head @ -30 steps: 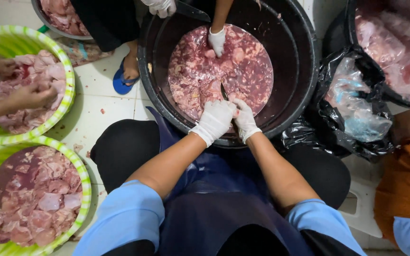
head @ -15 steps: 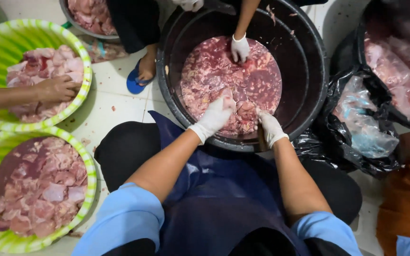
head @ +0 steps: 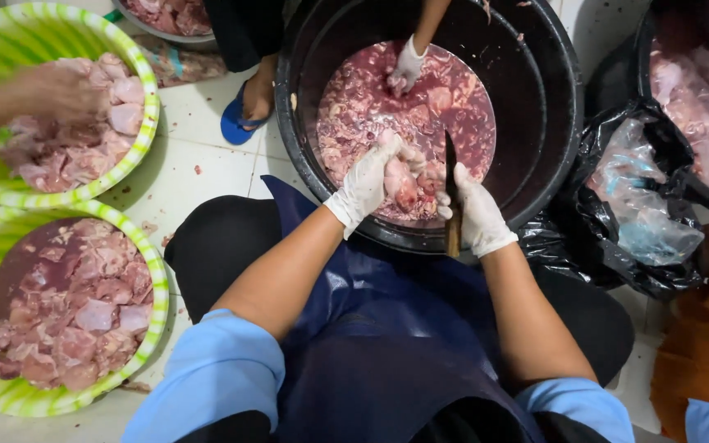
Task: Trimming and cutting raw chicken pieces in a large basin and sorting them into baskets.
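A big black tub (head: 551,123) in front of me holds raw pink meat pieces (head: 354,107) in reddish liquid. My left hand (head: 368,179), in a white glove, grips a piece of raw chicken (head: 401,182) above the tub's near side. My right hand (head: 475,213), also gloved, holds a knife (head: 450,193) with a wooden handle, its dark blade pointing away from me beside the piece. Another person's gloved hand (head: 406,67) reaches into the meat at the tub's far side.
Two green striped basins (head: 151,98) (head: 157,279) full of cut meat stand on the tiled floor at left; someone's blurred hand (head: 51,94) is over the upper one. A black bag (head: 617,246) with clear plastic and another meat tub (head: 699,90) lie at right. A foot in a blue sandal (head: 244,111) is ahead.
My left hand has lifted a chicken piece out of the tub. My right hand has come up from the rim with the knife beside it. The view has shifted a little.
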